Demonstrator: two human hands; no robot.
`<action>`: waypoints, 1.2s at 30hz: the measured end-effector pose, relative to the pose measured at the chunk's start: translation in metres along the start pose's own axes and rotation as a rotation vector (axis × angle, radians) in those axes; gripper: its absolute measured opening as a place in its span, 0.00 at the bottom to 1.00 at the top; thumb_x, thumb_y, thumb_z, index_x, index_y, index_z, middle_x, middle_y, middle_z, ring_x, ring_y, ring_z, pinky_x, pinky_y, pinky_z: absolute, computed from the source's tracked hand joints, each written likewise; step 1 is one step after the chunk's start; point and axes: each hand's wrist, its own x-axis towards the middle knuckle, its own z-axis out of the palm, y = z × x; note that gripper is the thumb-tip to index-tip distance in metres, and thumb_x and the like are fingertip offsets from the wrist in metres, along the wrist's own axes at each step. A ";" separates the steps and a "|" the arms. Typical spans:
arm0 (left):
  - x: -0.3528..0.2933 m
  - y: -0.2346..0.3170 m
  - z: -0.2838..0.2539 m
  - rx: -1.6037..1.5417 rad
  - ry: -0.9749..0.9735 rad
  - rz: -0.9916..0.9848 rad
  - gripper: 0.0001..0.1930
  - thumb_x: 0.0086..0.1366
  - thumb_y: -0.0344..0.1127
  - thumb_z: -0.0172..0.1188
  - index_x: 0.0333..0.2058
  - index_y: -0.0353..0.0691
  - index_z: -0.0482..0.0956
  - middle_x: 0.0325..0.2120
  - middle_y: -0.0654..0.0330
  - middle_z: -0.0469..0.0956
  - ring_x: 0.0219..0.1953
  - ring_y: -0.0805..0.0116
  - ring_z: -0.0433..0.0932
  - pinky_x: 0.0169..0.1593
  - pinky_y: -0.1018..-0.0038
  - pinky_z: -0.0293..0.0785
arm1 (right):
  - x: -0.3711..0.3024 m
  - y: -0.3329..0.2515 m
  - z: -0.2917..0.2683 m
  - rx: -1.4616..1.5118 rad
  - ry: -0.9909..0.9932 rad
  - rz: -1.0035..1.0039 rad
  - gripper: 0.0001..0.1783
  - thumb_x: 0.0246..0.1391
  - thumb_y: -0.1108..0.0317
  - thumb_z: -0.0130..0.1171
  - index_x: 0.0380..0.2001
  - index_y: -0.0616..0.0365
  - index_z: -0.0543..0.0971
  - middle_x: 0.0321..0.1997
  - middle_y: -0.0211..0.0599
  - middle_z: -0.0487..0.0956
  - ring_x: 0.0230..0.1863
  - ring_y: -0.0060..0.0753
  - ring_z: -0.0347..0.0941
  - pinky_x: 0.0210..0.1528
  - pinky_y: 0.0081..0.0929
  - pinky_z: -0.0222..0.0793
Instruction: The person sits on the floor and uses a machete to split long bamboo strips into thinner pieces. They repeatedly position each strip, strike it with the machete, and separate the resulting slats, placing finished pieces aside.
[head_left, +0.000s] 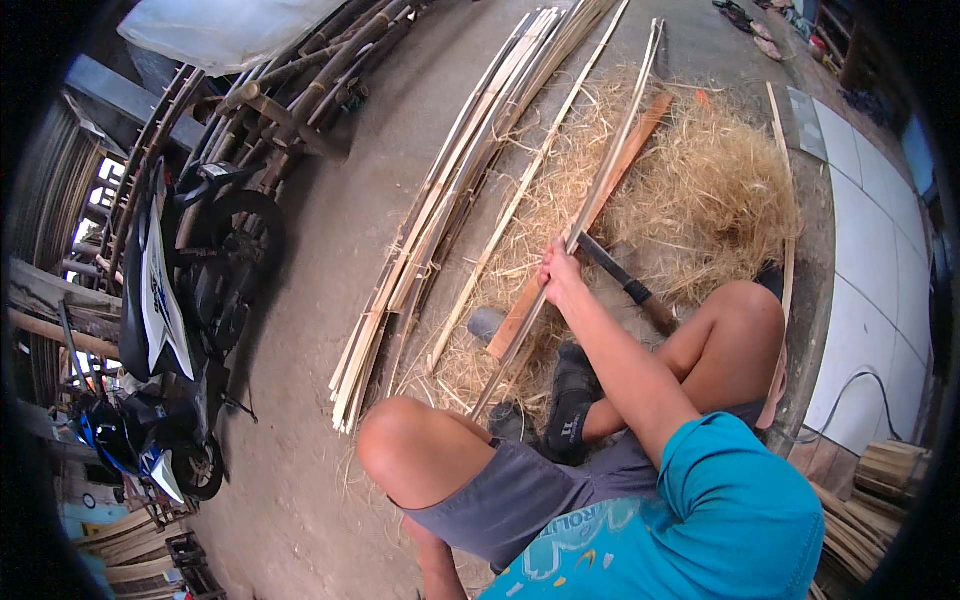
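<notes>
the right hand (563, 275) clamps its fingers on a slender bamboo strip (634, 100), likely light, springy, splintery, best held mid-length; left fingers hidden, state untellable.

head | left fisheye, head-worn | faces down, wide | lap (575, 484) near, hands (561, 274) beyond

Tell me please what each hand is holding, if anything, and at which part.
Right hand: at least one long thin strip, gripped around the middle of its visible length. Left hand: cannot be told, as the leg hides it.
</notes>
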 end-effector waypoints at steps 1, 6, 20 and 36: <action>-0.003 -0.002 -0.001 0.004 0.001 -0.011 0.24 0.67 0.46 0.60 0.54 0.36 0.75 0.43 0.50 0.80 0.45 0.59 0.78 0.48 0.66 0.74 | -0.006 0.001 0.001 0.015 -0.019 0.059 0.24 0.67 0.38 0.44 0.29 0.45 0.66 0.15 0.18 0.57 0.13 0.16 0.53 0.15 0.19 0.52; -0.003 -0.004 0.000 -0.008 -0.015 -0.031 0.24 0.67 0.46 0.60 0.55 0.36 0.74 0.42 0.52 0.79 0.44 0.62 0.77 0.48 0.68 0.74 | -0.016 -0.004 0.007 0.083 -0.284 0.110 0.25 0.66 0.35 0.43 0.28 0.42 0.63 0.14 0.17 0.51 0.12 0.17 0.45 0.14 0.22 0.46; 0.207 0.164 -0.051 -0.201 -0.590 0.361 0.25 0.70 0.46 0.59 0.56 0.34 0.72 0.40 0.55 0.79 0.42 0.68 0.76 0.48 0.73 0.73 | -0.043 0.012 0.018 0.076 -0.299 0.145 0.25 0.67 0.43 0.48 0.20 0.41 0.57 0.15 0.16 0.52 0.13 0.14 0.45 0.14 0.17 0.41; 0.231 0.217 0.059 -0.507 -1.233 -0.158 0.14 0.73 0.46 0.53 0.42 0.41 0.73 0.26 0.63 0.74 0.28 0.69 0.77 0.37 0.68 0.78 | -0.022 0.012 0.026 0.249 -0.309 0.202 0.24 0.64 0.41 0.54 0.22 0.41 0.62 0.16 0.16 0.54 0.13 0.16 0.47 0.14 0.19 0.44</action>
